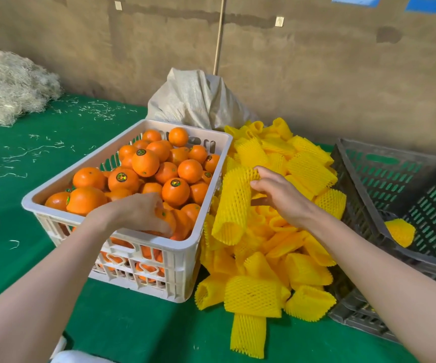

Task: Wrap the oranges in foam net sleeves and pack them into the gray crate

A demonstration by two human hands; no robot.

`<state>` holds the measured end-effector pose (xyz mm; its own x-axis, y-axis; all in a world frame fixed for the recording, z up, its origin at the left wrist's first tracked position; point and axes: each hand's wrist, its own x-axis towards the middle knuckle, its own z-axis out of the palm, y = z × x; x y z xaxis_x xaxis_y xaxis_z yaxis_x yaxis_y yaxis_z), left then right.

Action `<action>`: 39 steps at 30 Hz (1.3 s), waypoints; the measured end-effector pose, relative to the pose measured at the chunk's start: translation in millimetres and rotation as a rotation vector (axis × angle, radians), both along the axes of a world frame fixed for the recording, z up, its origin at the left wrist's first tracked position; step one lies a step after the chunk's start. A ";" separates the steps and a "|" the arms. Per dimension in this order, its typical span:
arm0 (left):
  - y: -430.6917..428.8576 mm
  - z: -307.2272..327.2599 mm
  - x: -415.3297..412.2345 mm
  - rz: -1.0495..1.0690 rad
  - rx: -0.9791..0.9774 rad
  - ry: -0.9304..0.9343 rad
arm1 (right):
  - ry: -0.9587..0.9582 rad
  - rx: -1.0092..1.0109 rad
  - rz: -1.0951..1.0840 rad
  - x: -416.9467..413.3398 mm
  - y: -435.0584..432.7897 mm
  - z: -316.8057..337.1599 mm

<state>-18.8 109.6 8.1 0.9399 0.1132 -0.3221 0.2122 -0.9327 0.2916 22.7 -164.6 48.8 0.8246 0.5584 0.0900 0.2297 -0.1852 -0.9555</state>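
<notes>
Oranges (146,163): bright, glossy, several carrying a small round dark sticker, heaped above the rim of a white slotted crate (175,273) on the green worktop (133,328). Left grip (138,213) is down in the crate's near right corner, fingers curled over one orange (168,218), which sits under the fingertips and against the crate's wall; the rest of the heap lies beyond and to the left of that grip. Right grip (282,195) pinches the top end of a yellow foam net sleeve (233,205) between thumb and fingers. The sleeve is a mesh tube with open ends, and it hangs from the pinch down and to the left, its lower mouth just beside the white crate's right wall. Under and around this grip lies a loose pile of sleeves (303,271), same yellow mesh, some flattened, some rounded. To the right of the right grip stands the gray crate (368,179), tilted, with one wrapped orange (400,231) lying inside against its near wall. Beyond both grips, a pale woven sack (195,98) slumps against the wall; far off to the left of the left grip, a mound of pale shredded fibre (7,87).
</notes>
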 end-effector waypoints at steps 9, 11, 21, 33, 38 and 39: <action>-59.0 30.0 5.6 0.025 -1.306 -0.355 | -0.041 0.115 0.056 -7.0 -9.8 13.5; -79.9 32.3 10.6 0.053 -1.467 -0.337 | -0.060 0.176 0.080 -9.8 -16.2 18.2; -163.3 29.6 23.0 0.185 -1.798 -0.180 | 0.168 0.403 0.097 -13.2 -47.3 17.5; -188.8 30.2 16.6 -0.008 -2.014 -0.176 | 0.302 0.477 -0.004 -13.7 -60.3 11.5; -187.7 19.3 11.9 -0.155 -1.779 -0.276 | 0.283 0.423 -0.225 -29.9 -64.8 12.4; -188.7 17.7 10.9 -0.146 -1.718 -0.332 | 0.248 0.400 -0.115 -25.7 -63.0 11.3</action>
